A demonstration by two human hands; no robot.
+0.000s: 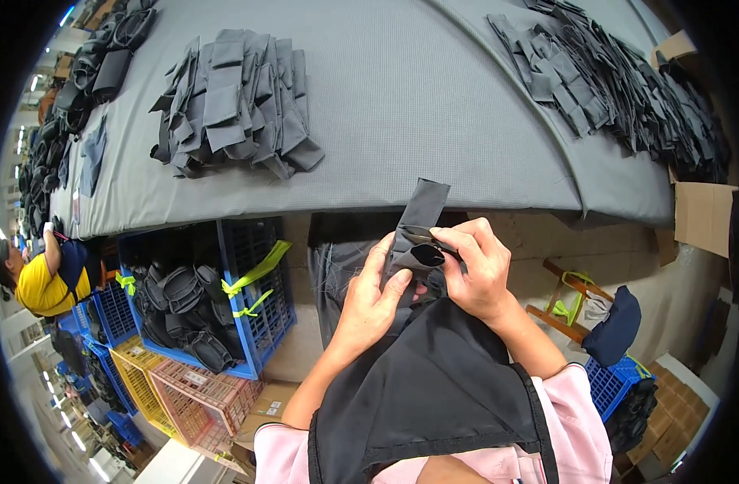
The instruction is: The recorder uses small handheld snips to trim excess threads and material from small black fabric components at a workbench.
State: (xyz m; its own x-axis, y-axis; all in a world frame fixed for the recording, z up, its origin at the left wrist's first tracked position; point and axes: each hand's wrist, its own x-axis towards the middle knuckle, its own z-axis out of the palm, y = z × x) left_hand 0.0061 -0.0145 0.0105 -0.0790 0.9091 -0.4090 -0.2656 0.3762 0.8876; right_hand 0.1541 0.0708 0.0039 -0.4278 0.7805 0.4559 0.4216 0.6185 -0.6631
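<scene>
Between my two hands is a grey fabric strip (423, 206), its upper end sticking up toward the table edge and its lower part folded into an open loop. My left hand (371, 302) pinches the strip's left side, thumb in front. With fingers closed on the right side of the loop, my right hand (480, 270) holds a small dark part I cannot make out clearly. Both hands are above my black apron (434, 379), just in front of the table. On the grey cloth-covered table (386, 105) lies a pile of similar folded grey strips (232, 105).
A larger heap of dark strips (620, 89) lies at the table's right. Blue crates (252, 298) with black pouches stand below left, beside a pink crate (216, 403). A person in yellow (43, 282) works at far left. A stool with blue cloth (615, 327) stands right.
</scene>
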